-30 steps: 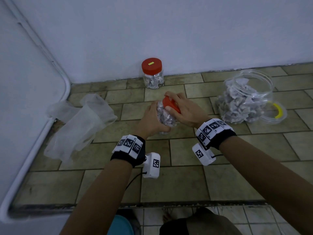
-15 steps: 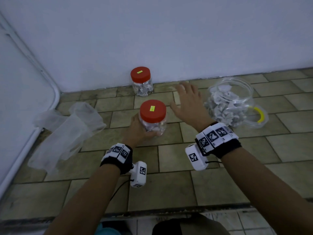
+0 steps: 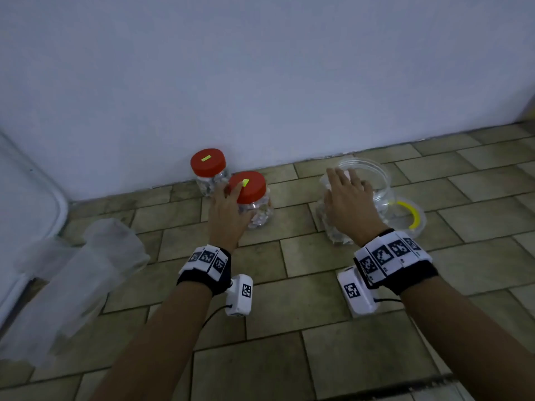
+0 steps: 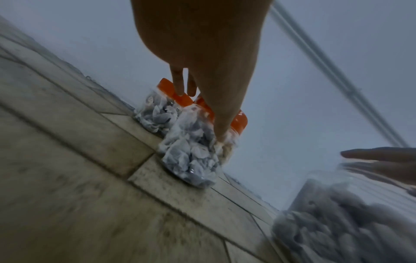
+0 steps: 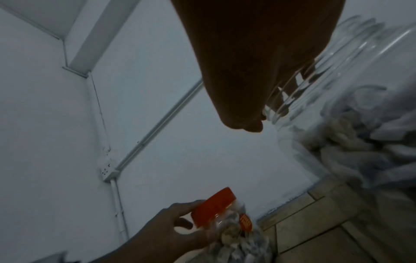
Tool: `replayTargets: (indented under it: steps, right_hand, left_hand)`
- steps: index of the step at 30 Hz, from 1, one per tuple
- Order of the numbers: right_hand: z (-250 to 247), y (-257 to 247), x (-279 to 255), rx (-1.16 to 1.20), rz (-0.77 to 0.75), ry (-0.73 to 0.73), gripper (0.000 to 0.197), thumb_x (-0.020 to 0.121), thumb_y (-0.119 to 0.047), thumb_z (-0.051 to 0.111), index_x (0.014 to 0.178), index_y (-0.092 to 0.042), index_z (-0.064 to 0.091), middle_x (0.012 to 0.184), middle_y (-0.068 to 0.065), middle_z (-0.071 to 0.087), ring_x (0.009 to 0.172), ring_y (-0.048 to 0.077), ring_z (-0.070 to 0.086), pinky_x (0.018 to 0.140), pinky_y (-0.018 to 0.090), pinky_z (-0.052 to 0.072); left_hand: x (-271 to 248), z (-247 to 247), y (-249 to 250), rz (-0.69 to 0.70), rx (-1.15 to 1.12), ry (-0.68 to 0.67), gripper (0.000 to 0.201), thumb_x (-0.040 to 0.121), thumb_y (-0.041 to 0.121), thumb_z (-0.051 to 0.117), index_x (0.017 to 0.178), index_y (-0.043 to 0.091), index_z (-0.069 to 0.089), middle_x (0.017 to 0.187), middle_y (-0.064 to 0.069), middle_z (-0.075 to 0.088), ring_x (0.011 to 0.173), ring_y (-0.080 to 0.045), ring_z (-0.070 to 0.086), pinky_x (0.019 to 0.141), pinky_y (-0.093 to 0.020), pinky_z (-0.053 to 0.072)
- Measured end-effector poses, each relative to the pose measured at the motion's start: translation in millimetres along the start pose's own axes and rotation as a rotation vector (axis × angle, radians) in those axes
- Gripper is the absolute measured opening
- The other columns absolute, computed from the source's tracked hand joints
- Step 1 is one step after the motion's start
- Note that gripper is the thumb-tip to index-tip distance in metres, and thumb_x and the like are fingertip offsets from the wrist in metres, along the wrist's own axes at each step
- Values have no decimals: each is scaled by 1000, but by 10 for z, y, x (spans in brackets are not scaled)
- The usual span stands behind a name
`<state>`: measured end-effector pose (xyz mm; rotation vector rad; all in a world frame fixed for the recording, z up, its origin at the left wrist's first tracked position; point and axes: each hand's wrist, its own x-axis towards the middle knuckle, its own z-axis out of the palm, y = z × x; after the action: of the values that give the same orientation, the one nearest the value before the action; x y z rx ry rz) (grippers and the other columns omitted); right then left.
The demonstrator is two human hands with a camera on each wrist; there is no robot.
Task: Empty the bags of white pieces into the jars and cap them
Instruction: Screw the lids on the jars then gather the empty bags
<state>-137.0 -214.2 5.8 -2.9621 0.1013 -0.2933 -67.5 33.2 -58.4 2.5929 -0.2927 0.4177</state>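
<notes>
Two small jars of white pieces with red caps stand together by the wall: the far jar (image 3: 208,169) and the near jar (image 3: 253,204) (image 4: 193,156). My left hand (image 3: 231,195) (image 4: 200,113) grips the near jar from its left, fingers at the cap, thumb down the side. A large clear jar (image 3: 373,175) (image 5: 349,124), uncapped and part full of white pieces, stands to the right. Over its mouth is my right hand (image 3: 344,183) (image 5: 265,113), fingers straight and holding nothing. Its yellow-rimmed clear lid (image 3: 411,218) lies on the floor just right of it.
Empty clear plastic bags (image 3: 81,270) lie crumpled on the tiled floor (image 3: 289,299) at the left, next to a white raised edge (image 3: 37,227). The white wall (image 3: 260,82) runs right behind the jars.
My left hand has moved the capped jar away from me and set it beside the other capped jar at the wall. My right hand left its cap and moved right, onto the large open jar.
</notes>
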Motion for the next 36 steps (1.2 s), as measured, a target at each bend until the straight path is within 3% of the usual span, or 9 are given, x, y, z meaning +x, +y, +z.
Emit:
replayTargets:
  steps: [5, 10, 16, 21, 25, 28, 31, 33, 36]
  right_hand:
    - [20, 103, 56, 19, -62, -29, 63, 89, -13, 42, 148, -10, 19, 152, 7, 29, 144, 28, 17, 111, 45, 21]
    - [56, 181, 112, 45, -128, 50, 60, 84, -12, 50, 141, -6, 35, 143, 12, 44, 137, 33, 32, 105, 46, 32]
    - [89, 228, 149, 78, -159, 46, 62, 80, -21, 24, 135, -5, 45, 133, 12, 55, 128, 34, 47, 99, 47, 41]
    - [105, 265, 160, 107, -212, 93, 53, 85, -21, 47, 136, -7, 44, 123, 10, 61, 113, 29, 56, 93, 41, 43]
    - [38, 342, 159, 383, -269, 158, 45, 92, -30, 38, 127, -6, 52, 131, 12, 54, 124, 27, 46, 103, 35, 32]
    - [19, 569, 107, 566, -300, 396, 35, 92, -22, 39, 116, -6, 59, 130, 13, 51, 123, 26, 41, 104, 30, 29]
    - [90, 1018, 32, 576, -93, 605, 33, 81, -11, 41, 106, -5, 61, 117, 13, 58, 108, 25, 45, 95, 29, 32]
    - [210, 1314, -18, 589, 135, 531, 43, 74, -19, 36, 109, -7, 59, 116, 12, 58, 108, 30, 46, 93, 28, 31]
    - [443, 1652, -82, 460, 398, 74, 57, 82, -37, 46, 134, -13, 41, 146, 15, 31, 135, 35, 22, 109, 43, 21]
  left_hand:
    - [537, 56, -8, 27, 272, -115, 61, 93, 35, 59, 144, 8, 39, 149, -16, 35, 134, -40, 34, 109, -53, 33]
    - [1001, -3, 113, 38, 490, -193, 55, 96, 35, 52, 143, 9, 39, 147, -12, 39, 132, -36, 35, 105, -50, 34]
    - [1352, 85, 93, -5, 574, -216, 50, 96, 29, 55, 139, 5, 45, 143, -15, 45, 132, -36, 38, 106, -50, 34]
    - [1389, 73, 238, -44, 598, -196, 41, 94, 24, 58, 127, 1, 54, 134, -18, 52, 123, -38, 45, 100, -50, 39]
    - [1121, 164, 533, 17, 303, -175, 65, 84, 34, 61, 138, 3, 42, 140, -23, 39, 128, -43, 37, 102, -54, 38]
    - [751, 267, 862, 156, 25, -487, 98, 71, 44, 72, 151, 13, 25, 153, -13, 29, 139, -32, 29, 113, -42, 29]
    - [412, 427, 1150, 85, -297, -679, 119, 66, 35, 88, 153, 20, 9, 155, 4, 22, 141, -15, 25, 112, -27, 23]
    - [279, 566, 1260, 30, -499, -655, 129, 58, 39, 92, 153, 25, 6, 156, 9, 23, 141, -8, 26, 115, -30, 25]
    - [126, 708, 1367, -71, -647, -584, 129, 65, 22, 89, 152, 27, -6, 157, 9, 19, 139, -3, 25, 106, -14, 31]
